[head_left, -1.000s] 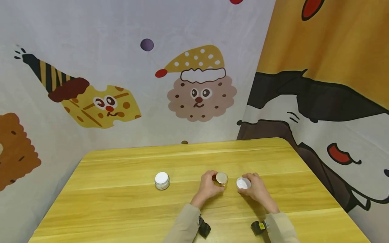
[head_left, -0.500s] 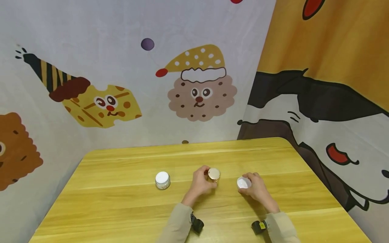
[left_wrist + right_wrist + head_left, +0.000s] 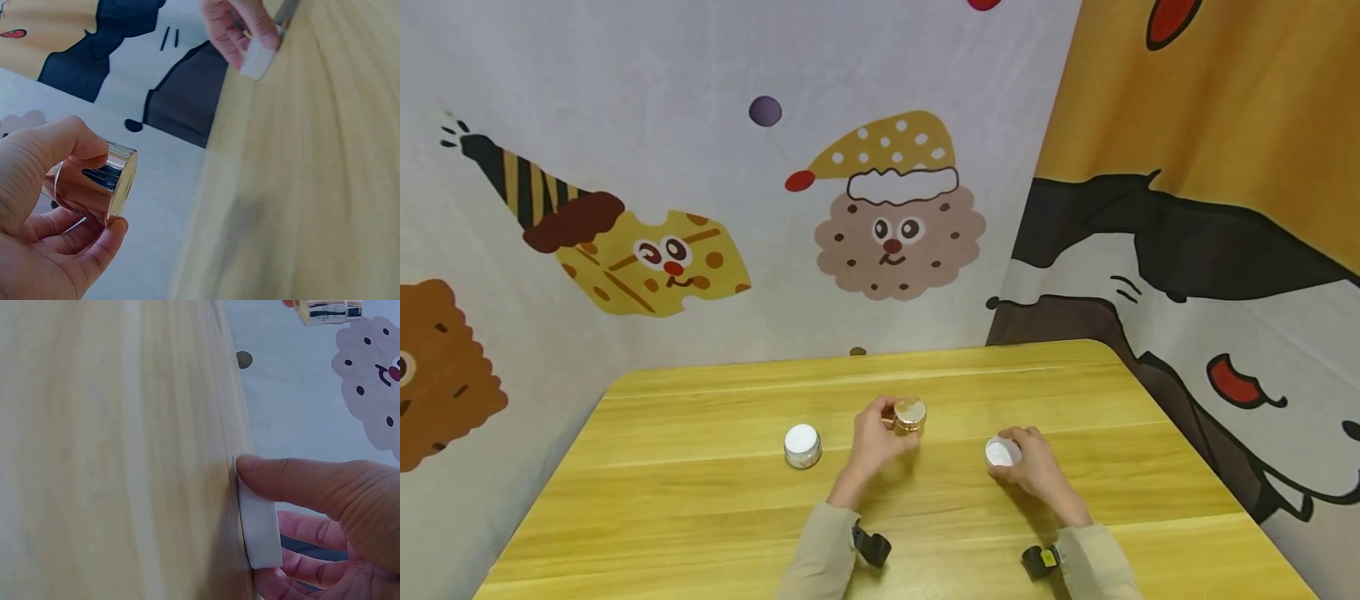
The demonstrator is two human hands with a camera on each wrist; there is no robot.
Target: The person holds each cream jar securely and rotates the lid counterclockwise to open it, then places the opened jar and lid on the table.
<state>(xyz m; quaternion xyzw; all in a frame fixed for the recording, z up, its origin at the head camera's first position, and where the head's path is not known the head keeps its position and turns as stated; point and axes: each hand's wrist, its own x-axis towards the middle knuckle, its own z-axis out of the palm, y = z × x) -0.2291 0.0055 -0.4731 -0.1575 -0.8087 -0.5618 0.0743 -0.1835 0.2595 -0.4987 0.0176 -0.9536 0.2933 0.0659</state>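
Observation:
In the head view my left hand grips a small shiny gold jar by its side, flat gold top upward. The left wrist view shows the gold jar between thumb and fingers, above the table, with a shadow on the wood. To the right, my right hand pinches a shallow round white lid, its hollow side facing up. In the right wrist view the white lid stays low at the tabletop, thumb on one edge and fingers at the opposite side.
A clear jar with a white top stands upright on the wooden table, left of my left hand. Behind the table's far edge hangs a printed cloth with cartoon figures.
My left hand has carried the gold jar leftward and toward the far edge, away from the white lid. The right hand and the lid stay in place.

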